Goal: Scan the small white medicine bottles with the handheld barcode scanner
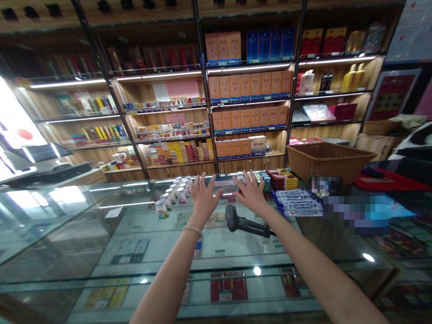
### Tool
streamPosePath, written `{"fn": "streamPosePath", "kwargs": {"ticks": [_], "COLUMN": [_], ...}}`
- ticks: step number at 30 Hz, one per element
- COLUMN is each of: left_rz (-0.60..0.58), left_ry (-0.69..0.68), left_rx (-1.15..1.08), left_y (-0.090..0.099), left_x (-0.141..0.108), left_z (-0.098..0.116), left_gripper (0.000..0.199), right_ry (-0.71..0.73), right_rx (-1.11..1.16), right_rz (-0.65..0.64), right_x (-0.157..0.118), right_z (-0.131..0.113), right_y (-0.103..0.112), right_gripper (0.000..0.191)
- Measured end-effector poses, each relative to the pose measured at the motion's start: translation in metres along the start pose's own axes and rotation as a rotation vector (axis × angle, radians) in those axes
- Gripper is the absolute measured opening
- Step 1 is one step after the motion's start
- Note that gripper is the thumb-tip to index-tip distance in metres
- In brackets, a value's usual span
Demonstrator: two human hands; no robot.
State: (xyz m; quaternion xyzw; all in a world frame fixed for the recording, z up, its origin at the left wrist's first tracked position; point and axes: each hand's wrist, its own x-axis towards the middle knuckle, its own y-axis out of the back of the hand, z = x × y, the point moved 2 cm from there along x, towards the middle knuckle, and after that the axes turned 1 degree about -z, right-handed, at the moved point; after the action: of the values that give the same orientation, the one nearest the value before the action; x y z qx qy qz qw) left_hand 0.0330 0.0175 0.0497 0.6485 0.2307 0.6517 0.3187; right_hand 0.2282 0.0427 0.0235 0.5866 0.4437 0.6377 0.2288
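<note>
Where the glass-topped desk (pixel 141 220) carries its goods, lidded jars (pixel 172 195) stand upright, clustered closely at nine o'clock from the left hand (pixel 203 200). Left hand: fingers spread, gripping nothing; a sideways sweep could topple the jars. Barcode scanner (pixel 249 226): lying at six o'clock from the right hand (pixel 252 193), handle end close to the right forearm in view; a lowered arm might knock it. Right hand: fingers spread, gripping nothing. Red-and-yellow packs (pixel 282 181): stacked at two o'clock from that hand. Blue-and-white packets (pixel 297 202): at three o'clock, glossy, overlapping, liable to slide if nudged. Brown basket (pixel 329 164): farther off, at two o'clock. Counts: jars, at least six, overlap hiding the total; hands, two; scanner, one; packs and packets, too overlapped to count; basket, one.
</note>
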Motion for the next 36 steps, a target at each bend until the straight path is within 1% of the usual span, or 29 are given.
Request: {"fn": "streamPosePath", "kwargs": {"ticks": [9,13,23,31,36], "left_rz": [-0.004,0.005,0.03,-0.035,-0.039], "left_ry": [0.032,0.008,-0.045,-0.032,-0.039], "left_rx": [-0.024,-0.035,-0.027,-0.053,-0.069], "left_y": [-0.018,-0.023,-0.033,-0.033,-0.033], "left_x": [0.001,-0.004,-0.011,-0.014,-0.015], "left_z": [0.008,0.01,0.009,0.008,0.007], "left_gripper": [0.059,0.059,0.055,0.05,0.049], "right_ry": [-0.014,-0.024,-0.028,-0.113,-0.093], "right_rx": [-0.019,-0.015,-0.035,-0.041,-0.029], "right_rz": [0.027,0.036,0.058,-0.025,-0.051], "right_x": [-0.009,-0.013,-0.019,-0.019,-0.015], "right_z": [0.009,0.01,0.012,0.02,0.017], "right_y": [-0.015,-0.018,-0.019,-0.026,-0.022], "right_gripper": [0.061,0.061,0.055,0.056,0.058]}}
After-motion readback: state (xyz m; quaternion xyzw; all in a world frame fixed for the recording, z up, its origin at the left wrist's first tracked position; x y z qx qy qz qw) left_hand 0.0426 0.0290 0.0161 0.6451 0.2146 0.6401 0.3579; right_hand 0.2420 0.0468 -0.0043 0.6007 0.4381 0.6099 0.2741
